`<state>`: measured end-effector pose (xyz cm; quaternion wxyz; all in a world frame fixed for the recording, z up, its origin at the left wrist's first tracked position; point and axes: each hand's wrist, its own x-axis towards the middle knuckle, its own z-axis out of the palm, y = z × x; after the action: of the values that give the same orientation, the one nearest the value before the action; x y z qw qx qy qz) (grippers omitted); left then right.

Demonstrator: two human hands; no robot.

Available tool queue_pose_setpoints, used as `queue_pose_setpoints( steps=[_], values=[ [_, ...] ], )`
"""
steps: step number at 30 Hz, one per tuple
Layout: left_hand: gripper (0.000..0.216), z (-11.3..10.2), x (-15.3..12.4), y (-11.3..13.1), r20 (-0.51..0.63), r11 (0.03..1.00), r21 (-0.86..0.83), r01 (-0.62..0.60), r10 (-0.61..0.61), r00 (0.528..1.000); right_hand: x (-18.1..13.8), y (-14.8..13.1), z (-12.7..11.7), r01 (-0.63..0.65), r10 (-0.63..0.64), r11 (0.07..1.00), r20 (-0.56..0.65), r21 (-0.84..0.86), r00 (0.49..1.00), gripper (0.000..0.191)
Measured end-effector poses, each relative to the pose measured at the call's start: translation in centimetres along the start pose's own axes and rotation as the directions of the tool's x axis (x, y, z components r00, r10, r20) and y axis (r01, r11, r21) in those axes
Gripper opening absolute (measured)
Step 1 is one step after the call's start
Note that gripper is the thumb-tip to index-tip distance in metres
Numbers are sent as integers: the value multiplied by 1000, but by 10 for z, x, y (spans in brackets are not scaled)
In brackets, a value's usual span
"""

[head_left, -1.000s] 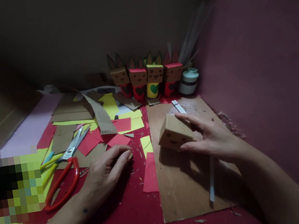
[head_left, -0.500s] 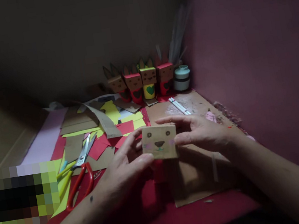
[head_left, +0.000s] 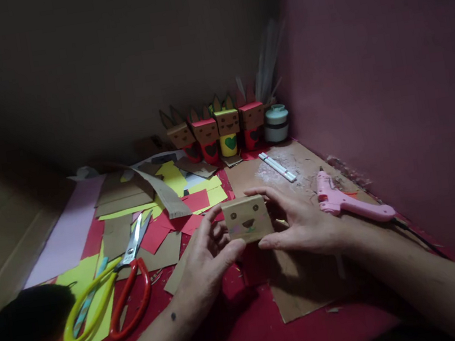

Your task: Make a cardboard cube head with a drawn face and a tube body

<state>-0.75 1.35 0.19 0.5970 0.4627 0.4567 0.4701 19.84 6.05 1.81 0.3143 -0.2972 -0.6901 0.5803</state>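
A small brown cardboard block with a drawn face (head_left: 247, 220) is held up between both hands above the red table surface (head_left: 251, 332). My left hand (head_left: 206, 259) grips its left and lower edge with thumb and fingers. My right hand (head_left: 299, 222) pinches its right side, fingers over the top and thumb underneath. A flat cardboard sheet (head_left: 304, 284) lies under my right hand.
A pink glue gun (head_left: 347, 204) lies to the right by the wall. Red and yellow scissors (head_left: 116, 284) rest at the left among red, yellow and brown paper scraps (head_left: 164, 203). Several finished box figures (head_left: 217, 129), a small jar (head_left: 277, 123) and white sticks (head_left: 277, 166) stand at the back.
My left hand left the table and joined the right on the face block, which turned face-up toward me. The view shifted, bringing the glue gun into sight.
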Motion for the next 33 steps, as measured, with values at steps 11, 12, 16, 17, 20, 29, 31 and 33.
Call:
queue_pose_setpoints(
  steps=[11,12,16,17,20,29,31,33],
  values=[
    [59,-1,3,-5,-113,997,84,2,7,994,2,22,-9,19,-223,768,-240,-641,945,63],
    [56,-1,3,-5,-118,997,79,2,7,993,3,25,-11,-8,-209,738,-240,-675,948,64],
    [50,-3,3,-8,-112,999,44,8,-4,994,3,29,-17,0,-211,695,-203,-719,956,68],
    [49,-3,3,-9,-110,999,41,18,-14,994,2,28,-17,24,-226,691,-185,-722,956,71],
    [43,-4,2,-8,-122,998,42,42,-36,992,-2,23,-17,79,-256,671,-130,-737,958,80],
    [18,0,-8,-4,-80,988,134,81,-71,994,-16,1,0,223,-548,636,-229,-739,804,53],
    [19,1,-10,-4,-69,993,96,65,-58,996,-18,-11,11,306,-556,675,-191,-671,809,37],
    [21,2,-12,-3,-62,998,40,58,-56,997,-19,-21,22,283,-451,770,-173,-572,876,25]
  ],
)
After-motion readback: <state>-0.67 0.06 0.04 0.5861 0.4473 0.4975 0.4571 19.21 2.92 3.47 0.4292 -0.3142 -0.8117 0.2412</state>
